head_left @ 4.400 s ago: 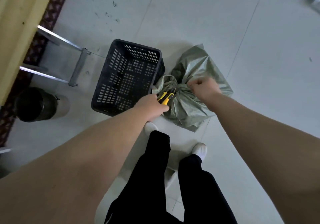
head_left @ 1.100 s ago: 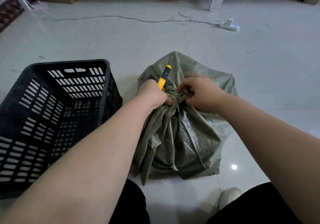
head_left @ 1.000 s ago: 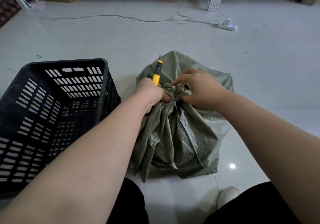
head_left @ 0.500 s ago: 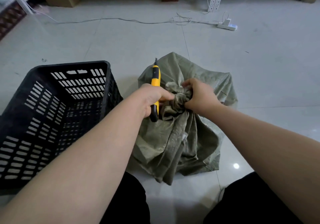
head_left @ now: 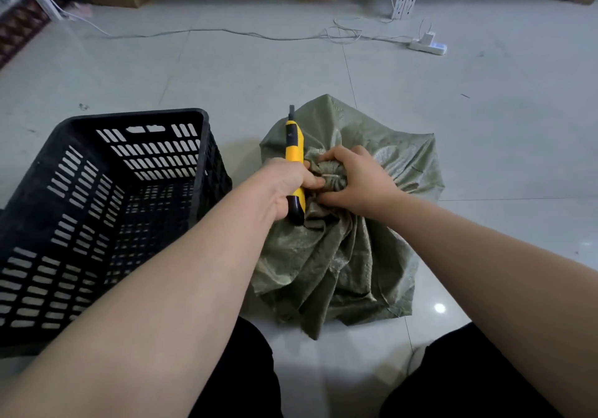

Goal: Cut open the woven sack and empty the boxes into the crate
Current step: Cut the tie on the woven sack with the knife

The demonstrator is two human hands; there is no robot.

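Since half a second ago the right hand (head_left: 359, 178) has slid further over the sack's gathered neck, and the left hand (head_left: 288, 181) has drawn in until its thumb meets that bunch. Pale tiled floor (head_left: 226, 77) fills most of the view. On it, to the left, stands the black slotted crate (head_left: 129, 119), open side up. Just beside it on the right sits the green woven sack (head_left: 339, 255), slumped in folds on the floor with its neck bunched shut; what it holds is hidden. The right hand's fingers curl round that neck from the right and grip it. The left hand's fingers are wrapped round the yellow utility knife (head_left: 293, 148), which stands nearly upright beside the neck, its dark tip pointing away from the person. A pale tie (head_left: 330, 176) shows between the two thumbs. Far off, a white power strip (head_left: 427, 45) lies at the end of a cable (head_left: 226, 32).
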